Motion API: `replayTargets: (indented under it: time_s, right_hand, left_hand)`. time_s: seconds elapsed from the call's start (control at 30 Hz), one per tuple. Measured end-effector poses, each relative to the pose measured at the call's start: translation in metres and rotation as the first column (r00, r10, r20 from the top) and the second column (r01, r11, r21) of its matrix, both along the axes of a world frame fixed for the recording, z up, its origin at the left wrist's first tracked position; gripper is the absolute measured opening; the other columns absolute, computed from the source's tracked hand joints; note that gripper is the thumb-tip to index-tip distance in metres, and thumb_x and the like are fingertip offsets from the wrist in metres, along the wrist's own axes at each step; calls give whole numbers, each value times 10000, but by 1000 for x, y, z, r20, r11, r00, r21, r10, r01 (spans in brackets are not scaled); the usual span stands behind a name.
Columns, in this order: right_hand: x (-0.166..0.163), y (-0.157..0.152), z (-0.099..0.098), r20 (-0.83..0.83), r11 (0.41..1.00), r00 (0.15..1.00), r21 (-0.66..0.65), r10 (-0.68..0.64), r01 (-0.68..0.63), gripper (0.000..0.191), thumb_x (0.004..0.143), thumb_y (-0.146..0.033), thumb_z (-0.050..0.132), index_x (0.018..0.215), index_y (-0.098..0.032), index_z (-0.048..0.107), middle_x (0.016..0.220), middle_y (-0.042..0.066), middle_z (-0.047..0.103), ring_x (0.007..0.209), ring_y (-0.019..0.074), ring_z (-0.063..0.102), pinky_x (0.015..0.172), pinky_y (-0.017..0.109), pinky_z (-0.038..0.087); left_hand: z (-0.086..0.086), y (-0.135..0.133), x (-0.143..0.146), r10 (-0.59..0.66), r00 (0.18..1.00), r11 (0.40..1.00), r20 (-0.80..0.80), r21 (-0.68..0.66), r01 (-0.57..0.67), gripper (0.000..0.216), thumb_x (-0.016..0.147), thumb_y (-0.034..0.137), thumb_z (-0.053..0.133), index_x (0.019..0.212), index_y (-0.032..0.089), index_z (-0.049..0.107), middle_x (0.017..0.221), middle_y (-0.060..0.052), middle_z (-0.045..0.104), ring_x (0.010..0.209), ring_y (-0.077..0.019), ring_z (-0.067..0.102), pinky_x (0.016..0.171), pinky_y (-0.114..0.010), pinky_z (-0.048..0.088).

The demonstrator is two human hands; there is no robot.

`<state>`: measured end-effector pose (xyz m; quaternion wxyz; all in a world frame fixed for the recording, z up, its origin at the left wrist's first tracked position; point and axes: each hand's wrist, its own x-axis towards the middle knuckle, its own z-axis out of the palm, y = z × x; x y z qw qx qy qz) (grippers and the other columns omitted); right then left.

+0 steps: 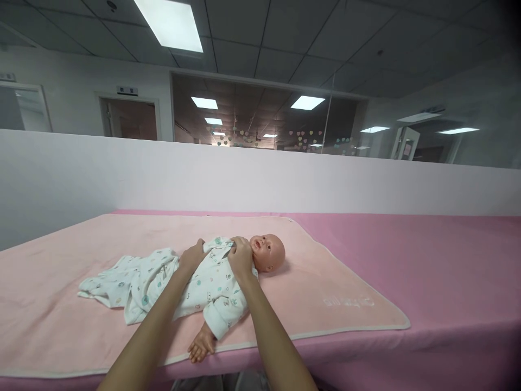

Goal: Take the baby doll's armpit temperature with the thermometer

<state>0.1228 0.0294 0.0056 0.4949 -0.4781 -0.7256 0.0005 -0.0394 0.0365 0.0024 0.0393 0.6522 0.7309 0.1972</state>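
Note:
A baby doll (273, 253) lies on its back with its bald head toward the right. It wears a white romper (207, 285) with small green and orange prints, whose legs spread flat to the left. My left hand (192, 256) rests on the far side of the romper's middle, its fingers mostly hidden behind the cloth. At the chest, just below the doll's chin, my right hand (241, 255) has its fingers closed on the romper's front edge. One doll hand (202, 343) sticks out of the near sleeve.
Under the doll is a peach-coloured mat (309, 282) with pale trim and faint lettering. A pink sheet (448, 260) covers the table beneath it. Behind the table stands a low white partition (260, 182), with windows and doorways beyond.

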Motion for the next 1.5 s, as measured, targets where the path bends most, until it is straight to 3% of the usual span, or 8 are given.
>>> replayTargets:
  time_s: [0.33, 0.5, 0.6, 0.7, 0.8, 1.03, 1.23, 1.5]
  right_hand:
    - [12, -3, -7, 292, 985, 955, 149, 44, -91, 228, 600, -63, 380, 559, -197, 560, 569, -7, 560, 585, 126, 453, 863, 294, 304]
    - [28, -13, 4, -21, 975, 999, 217, -45, 49, 269, 675, -97, 359, 727, -197, 603, 720, 12, 618, 711, 144, 516, 924, 343, 252]
    - [59, -7, 18, -314, 974, 940, 138, -130, 181, 268, 715, -152, 349, 797, -176, 603, 857, 48, 628, 867, 177, 513, 952, 358, 236]
    - [97, 10, 25, -510, 996, 859, -91, -39, -8, 210, 693, -231, 412, 754, -177, 605, 930, 63, 622, 951, 201, 499, 912, 340, 313]
    - [124, 28, 21, -566, 973, 823, -172, 33, -157, 200, 697, -282, 417, 666, -180, 587, 847, 66, 644, 835, 186, 561, 787, 301, 421]
    - [133, 33, 5, -611, 951, 779, -138, 138, -277, 228, 716, -384, 441, 704, -171, 519, 754, 33, 601, 759, 161, 566, 702, 268, 451]
    - [132, 29, -1, -502, 958, 846, -107, 178, -265, 236, 669, -363, 516, 830, -191, 513, 913, 20, 567, 867, 149, 522, 801, 277, 404]
    - [136, 33, -2, -520, 922, 813, -115, 261, -369, 285, 704, -364, 490, 897, -181, 593, 995, 43, 604, 965, 168, 520, 876, 291, 375]
  left_hand:
    - [0, -8, 0, -68, 998, 995, 3, 76, 68, 432, 764, 456, 355, 1133, 256, 455, 1036, -76, 612, 922, -262, 560, 718, -325, 399]
    - [0, -11, 0, -74, 997, 993, 5, 96, 73, 434, 762, 469, 358, 1127, 261, 468, 1058, -68, 604, 932, -255, 557, 731, -320, 398]
    - [-1, -11, -2, -83, 997, 991, -2, 103, 83, 434, 767, 465, 354, 1133, 261, 466, 1055, -70, 604, 933, -252, 556, 733, -319, 396]
    - [-1, -11, -2, -94, 996, 990, 6, 104, 93, 438, 766, 476, 348, 1131, 264, 466, 1045, -67, 607, 919, -252, 560, 722, -316, 396]
    - [-1, -10, -2, -99, 995, 991, 27, 97, 96, 449, 761, 490, 346, 1135, 269, 461, 1053, -63, 603, 924, -256, 557, 728, -320, 394]
    - [-1, -10, -2, -102, 993, 989, 51, 110, 96, 457, 751, 507, 355, 1130, 280, 470, 1052, -53, 608, 918, -256, 562, 725, -314, 396]
    - [2, -13, 0, -82, 996, 992, 35, 101, 78, 450, 752, 498, 360, 1128, 279, 474, 1056, -46, 605, 929, -250, 555, 718, -303, 395]
    - [3, -13, 0, -71, 997, 995, 31, 76, 69, 478, 753, 505, 350, 1162, 278, 446, 1061, -56, 600, 933, -264, 551, 723, -321, 394]
